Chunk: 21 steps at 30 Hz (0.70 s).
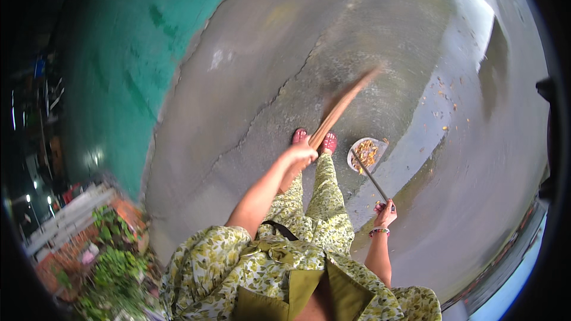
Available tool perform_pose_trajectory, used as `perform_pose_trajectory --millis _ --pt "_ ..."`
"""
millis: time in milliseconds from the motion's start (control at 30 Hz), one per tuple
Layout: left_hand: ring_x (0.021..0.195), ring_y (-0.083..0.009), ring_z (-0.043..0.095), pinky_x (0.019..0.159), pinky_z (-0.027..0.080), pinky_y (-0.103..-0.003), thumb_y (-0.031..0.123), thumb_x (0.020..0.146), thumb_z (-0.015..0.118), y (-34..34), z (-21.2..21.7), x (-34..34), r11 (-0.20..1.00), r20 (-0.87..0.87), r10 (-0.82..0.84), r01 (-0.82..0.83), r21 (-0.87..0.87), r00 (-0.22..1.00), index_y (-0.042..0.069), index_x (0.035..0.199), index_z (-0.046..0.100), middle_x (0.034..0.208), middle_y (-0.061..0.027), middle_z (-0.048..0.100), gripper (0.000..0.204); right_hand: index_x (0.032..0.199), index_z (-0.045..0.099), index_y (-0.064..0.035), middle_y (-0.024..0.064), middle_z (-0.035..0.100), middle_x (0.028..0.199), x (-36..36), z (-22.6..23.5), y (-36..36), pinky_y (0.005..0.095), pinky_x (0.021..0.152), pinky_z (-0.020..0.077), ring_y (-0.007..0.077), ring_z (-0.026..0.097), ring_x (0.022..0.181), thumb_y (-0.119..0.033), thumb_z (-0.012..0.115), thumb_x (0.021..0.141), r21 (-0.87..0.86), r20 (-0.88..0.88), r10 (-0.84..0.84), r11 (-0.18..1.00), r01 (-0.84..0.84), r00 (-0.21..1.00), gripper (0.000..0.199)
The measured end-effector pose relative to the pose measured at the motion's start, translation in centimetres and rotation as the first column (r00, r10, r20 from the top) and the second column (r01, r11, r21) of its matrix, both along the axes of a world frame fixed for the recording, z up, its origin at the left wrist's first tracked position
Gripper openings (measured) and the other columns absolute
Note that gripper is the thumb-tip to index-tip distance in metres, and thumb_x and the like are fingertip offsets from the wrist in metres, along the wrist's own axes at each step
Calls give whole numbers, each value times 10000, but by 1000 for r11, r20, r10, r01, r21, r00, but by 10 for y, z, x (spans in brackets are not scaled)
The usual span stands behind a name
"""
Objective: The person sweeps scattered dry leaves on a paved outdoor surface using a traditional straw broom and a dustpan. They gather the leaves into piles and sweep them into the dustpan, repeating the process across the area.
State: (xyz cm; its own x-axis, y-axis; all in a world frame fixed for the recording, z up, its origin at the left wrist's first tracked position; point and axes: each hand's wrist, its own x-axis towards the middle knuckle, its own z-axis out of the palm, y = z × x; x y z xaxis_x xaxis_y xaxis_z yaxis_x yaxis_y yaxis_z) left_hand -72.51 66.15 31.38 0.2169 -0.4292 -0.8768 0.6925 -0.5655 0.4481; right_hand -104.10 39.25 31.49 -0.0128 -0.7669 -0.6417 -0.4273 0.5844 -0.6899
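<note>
My left hand [302, 153] is wrapped round the tan broom [340, 109] near my feet. The broom slants away to the upper right, its far end blurred by motion. My right hand [385, 214] grips the end of a long grey handle [372, 181]. That handle leads to a whitish dustpan [351, 159] resting on the ground, right of my feet. Yellow and brown dry leaves [367, 152] lie inside the pan. The broom's sweeping end is apart from the dustpan.
Loose leaves [445, 128] are scattered on the pale strip of concrete [416, 137] to the right. A jagged crack [262, 107] runs across the grey ground. Green flooring [143, 53] lies at left, with plants [116, 273] and bricks [59, 255] at lower left. My red shoes [329, 142] are just beside the broom.
</note>
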Motion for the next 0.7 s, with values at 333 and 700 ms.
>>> perform_pose_trajectory --millis 333,700 --pt "491 -132 485 424 438 -285 44 713 607 -33 151 105 996 95 54 -47 -73 994 180 1459 106 664 -42 508 909 1021 540 5 112 577 646 -66 -21 21 323 393 530 211 599 470 -162 574 870 -7 34 -413 911 413 910 228" --pt "484 -98 463 441 390 -239 77 734 565 -78 0 327 664 -255 740 -737 126 623 95 716 432 581 0 449 135 1064 550 -14 88 576 645 -76 -69 31 304 431 510 181 580 487 -259 631 873 78 51 -532 846 527 846 321"
